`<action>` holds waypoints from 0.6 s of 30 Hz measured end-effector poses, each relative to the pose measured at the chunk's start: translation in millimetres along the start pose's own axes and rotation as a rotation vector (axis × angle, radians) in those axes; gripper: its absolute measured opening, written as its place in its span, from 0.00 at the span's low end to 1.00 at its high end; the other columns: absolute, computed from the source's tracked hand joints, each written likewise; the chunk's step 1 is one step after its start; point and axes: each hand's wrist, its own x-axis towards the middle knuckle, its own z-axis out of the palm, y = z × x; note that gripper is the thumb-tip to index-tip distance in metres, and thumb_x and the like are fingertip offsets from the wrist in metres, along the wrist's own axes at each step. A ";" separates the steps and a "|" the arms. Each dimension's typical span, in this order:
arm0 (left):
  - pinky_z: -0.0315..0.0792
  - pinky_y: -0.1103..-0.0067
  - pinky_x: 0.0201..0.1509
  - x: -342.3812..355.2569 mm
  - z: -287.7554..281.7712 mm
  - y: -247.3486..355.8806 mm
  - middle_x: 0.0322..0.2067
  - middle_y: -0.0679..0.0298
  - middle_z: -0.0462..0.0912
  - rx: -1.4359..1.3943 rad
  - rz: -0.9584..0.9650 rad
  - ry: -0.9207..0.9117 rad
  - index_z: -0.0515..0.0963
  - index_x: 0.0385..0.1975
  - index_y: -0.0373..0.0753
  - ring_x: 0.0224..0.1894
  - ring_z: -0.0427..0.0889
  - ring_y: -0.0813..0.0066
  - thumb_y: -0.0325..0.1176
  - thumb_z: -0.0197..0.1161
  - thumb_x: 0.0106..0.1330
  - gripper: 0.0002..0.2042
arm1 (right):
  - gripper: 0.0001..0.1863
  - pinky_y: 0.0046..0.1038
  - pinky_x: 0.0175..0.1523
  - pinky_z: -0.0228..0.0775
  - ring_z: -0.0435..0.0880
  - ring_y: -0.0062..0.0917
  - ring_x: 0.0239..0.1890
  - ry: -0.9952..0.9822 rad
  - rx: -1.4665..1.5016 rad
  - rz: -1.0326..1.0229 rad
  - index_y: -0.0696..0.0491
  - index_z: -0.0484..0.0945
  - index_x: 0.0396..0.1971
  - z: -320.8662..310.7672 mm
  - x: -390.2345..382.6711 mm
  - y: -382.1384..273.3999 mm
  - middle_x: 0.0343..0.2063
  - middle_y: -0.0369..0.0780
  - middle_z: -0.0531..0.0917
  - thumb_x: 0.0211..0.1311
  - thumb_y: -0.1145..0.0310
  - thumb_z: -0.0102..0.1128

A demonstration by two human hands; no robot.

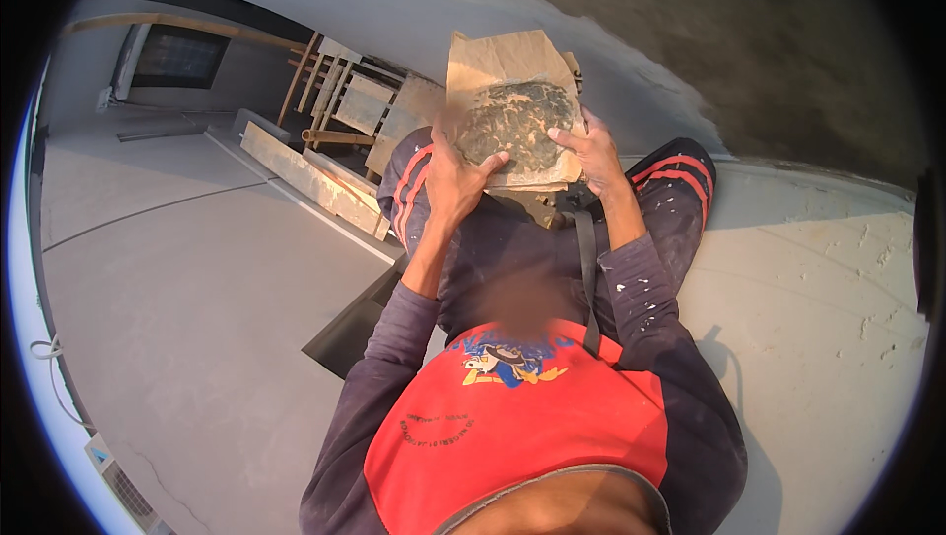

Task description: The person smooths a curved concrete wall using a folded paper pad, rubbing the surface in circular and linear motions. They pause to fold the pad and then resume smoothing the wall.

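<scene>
Creased brown paper point(501, 54), roughly rectangular and coated across its middle with a coarse, mottled dark-grey patch point(522, 116), is held up between the hands, above the lap. Both forearms are stretched forward from the body. The paper's left edge is pinched by the left hand point(458, 178), its right edge by the right hand point(598, 156), with thumbs laid on the near face and most other fingers hidden. Left of the hands, a long weathered board point(301, 172) is seen.

Small dark lettering point(439, 443) forms a ring on the red shirt front point(581, 427), at the lower centre of the frame. Above it, blue shapes point(483, 346) around a cartoon figure point(507, 367) are too unclear to read as words.
</scene>
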 end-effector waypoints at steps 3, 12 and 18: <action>0.74 0.74 0.46 -1.1 2.8 -3.5 0.41 0.48 0.81 -0.019 -0.044 0.025 0.53 0.65 0.27 0.42 0.82 0.62 0.36 0.66 0.60 0.37 | 0.32 0.26 0.55 0.73 0.79 0.26 0.51 0.012 -0.004 -0.002 0.62 0.62 0.61 1.1 0.2 0.9 0.52 0.43 0.76 0.55 0.80 0.63; 0.71 0.79 0.43 14.9 -6.2 -21.2 0.38 0.57 0.82 -0.518 -0.326 -0.090 0.72 0.52 0.29 0.38 0.79 0.75 0.36 0.56 0.70 0.18 | 0.31 0.25 0.55 0.72 0.78 0.24 0.50 -0.048 0.094 -0.014 0.61 0.63 0.61 -1.2 -1.8 4.7 0.51 0.42 0.77 0.57 0.78 0.63; 0.72 0.83 0.45 15.9 -6.9 -22.2 0.41 0.63 0.81 -0.749 -0.397 -0.181 0.73 0.48 0.32 0.40 0.78 0.82 0.34 0.54 0.72 0.13 | 0.26 0.23 0.51 0.72 0.80 0.23 0.47 0.123 -0.111 -0.106 0.64 0.67 0.56 -3.3 3.2 14.6 0.46 0.43 0.81 0.61 0.72 0.61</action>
